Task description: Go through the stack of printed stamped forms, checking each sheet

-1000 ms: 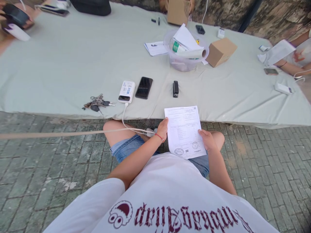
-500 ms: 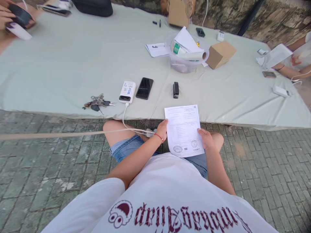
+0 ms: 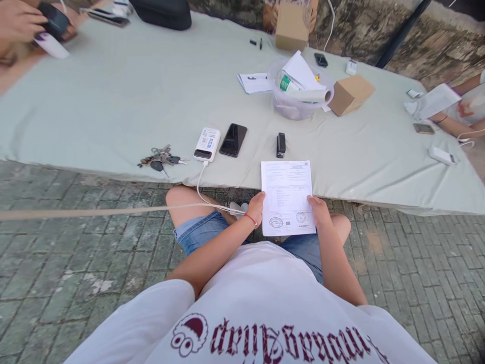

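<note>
A printed sheet of paper (image 3: 287, 197) with round and oval stamps near its bottom is held over my lap, at the table's front edge. Whether more sheets lie under it I cannot tell. My left hand (image 3: 257, 206) grips its left edge, thumb on top and the other fingers mostly hidden. On the opposite edge my right hand (image 3: 319, 210) pinches it the same way. Just beyond the paper a black stapler (image 3: 281, 145) lies on the table. To its left are a dark phone (image 3: 233, 140) and a white power bank (image 3: 207, 144) with a cable plugged in.
A bunch of keys (image 3: 162, 160) lies near the front edge of the cloth-covered table (image 3: 151, 91). Farther back stand a clear plastic tub (image 3: 293, 107) holding papers and a bottle, and a cardboard box (image 3: 351, 95). Other people's hands work at the far edges. A cable crosses my left forearm.
Both hands have straightened the paper, which was tilted, so its edges now sit more upright. The view has shifted slightly, moving the table's things a little to the right.
</note>
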A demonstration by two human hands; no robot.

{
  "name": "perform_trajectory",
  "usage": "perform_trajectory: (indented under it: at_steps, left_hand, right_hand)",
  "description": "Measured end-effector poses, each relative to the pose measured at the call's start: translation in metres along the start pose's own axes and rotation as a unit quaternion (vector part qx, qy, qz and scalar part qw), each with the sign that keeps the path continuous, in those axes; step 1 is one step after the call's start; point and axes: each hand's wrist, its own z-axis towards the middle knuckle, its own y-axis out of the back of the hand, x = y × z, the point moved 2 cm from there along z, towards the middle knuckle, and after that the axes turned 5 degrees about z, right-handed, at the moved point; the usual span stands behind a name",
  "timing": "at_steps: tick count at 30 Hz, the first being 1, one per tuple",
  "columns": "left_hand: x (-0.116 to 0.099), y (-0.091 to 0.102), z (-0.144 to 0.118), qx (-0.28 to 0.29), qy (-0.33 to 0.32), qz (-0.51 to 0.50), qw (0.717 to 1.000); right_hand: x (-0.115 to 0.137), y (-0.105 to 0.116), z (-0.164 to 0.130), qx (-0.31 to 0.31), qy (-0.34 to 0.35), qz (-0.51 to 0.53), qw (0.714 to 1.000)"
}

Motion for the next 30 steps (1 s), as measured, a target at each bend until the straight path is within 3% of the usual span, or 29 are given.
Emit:
perform_trajectory:
  at_steps: [9, 17, 27, 30]
  left_hand:
    - [0.010, 0.004, -0.004, -0.031, -0.029, 0.061, 0.997]
    - [0.013, 0.002, -0.009, -0.025, -0.069, 0.137, 0.988]
    - [0.009, 0.000, -0.005, -0.053, -0.111, 0.214, 0.969]
    - [0.008, 0.001, -0.004, -0.061, -0.108, 0.238, 0.963]
  right_hand:
    - [0.018, -0.007, 0.013, -0.018, 0.056, -0.035, 0.998]
    - [0.008, 0.002, 0.020, -0.063, 0.042, -0.033, 0.997]
    - [0.001, 0.006, 0.029, -0.053, 0.046, -0.042, 0.997]
    - [0.005, 0.008, 0.029, -0.070, 0.050, -0.092, 0.992]
